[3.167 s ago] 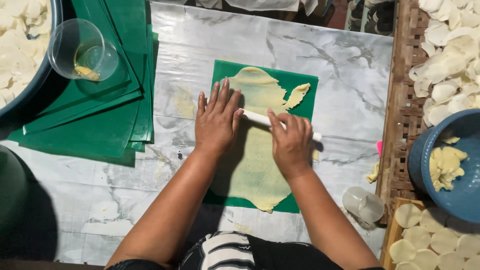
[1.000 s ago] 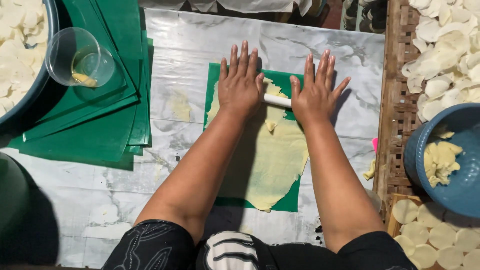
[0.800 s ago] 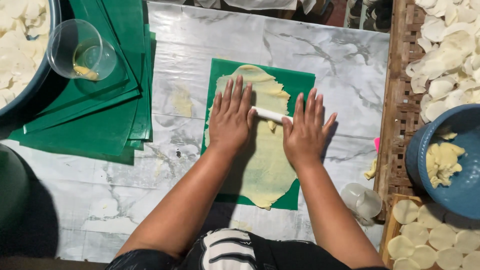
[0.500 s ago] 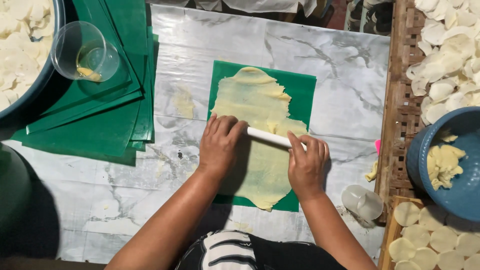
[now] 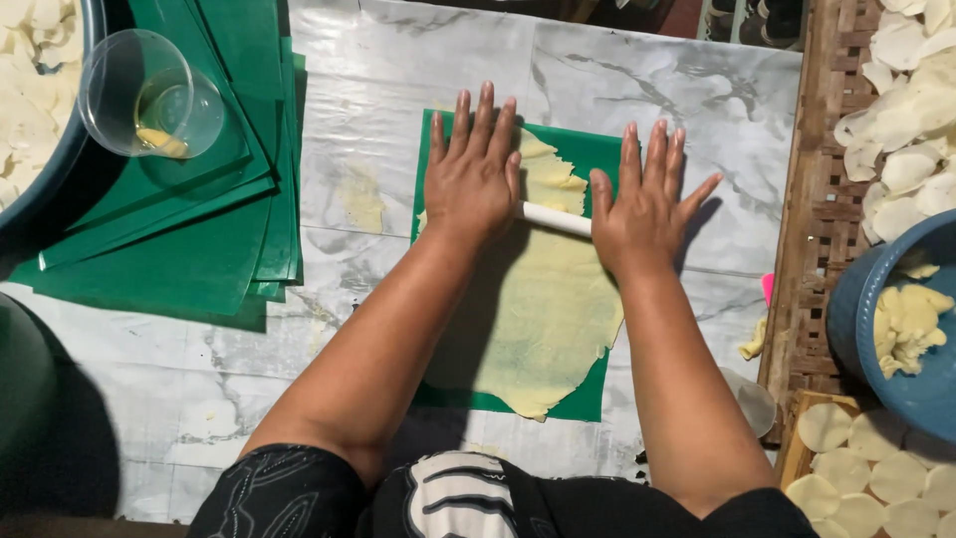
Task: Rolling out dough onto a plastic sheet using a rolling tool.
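Both palms have slid from mid-sheet to the far end. Left hand [image 5: 476, 184] and right hand [image 5: 645, 204] lie flat, fingers spread, gripping nothing, pressing the white roller [image 5: 556, 218] across the thin dough [image 5: 543, 309] on its green sheet [image 5: 588, 149]; I'd keep the pressure even.

There is one view only, from the camera on my head, so nothing is shared with a second one. It looks almost straight down on the marble worktop [image 5: 398, 70] from close above, with my body at the bottom edge and my forearms running up to my left hand [image 5: 473, 179] and right hand [image 5: 642, 204] near the middle. The worktop's far edge meets the top of the frame; a woven tray [image 5: 822, 229] closes the right side.
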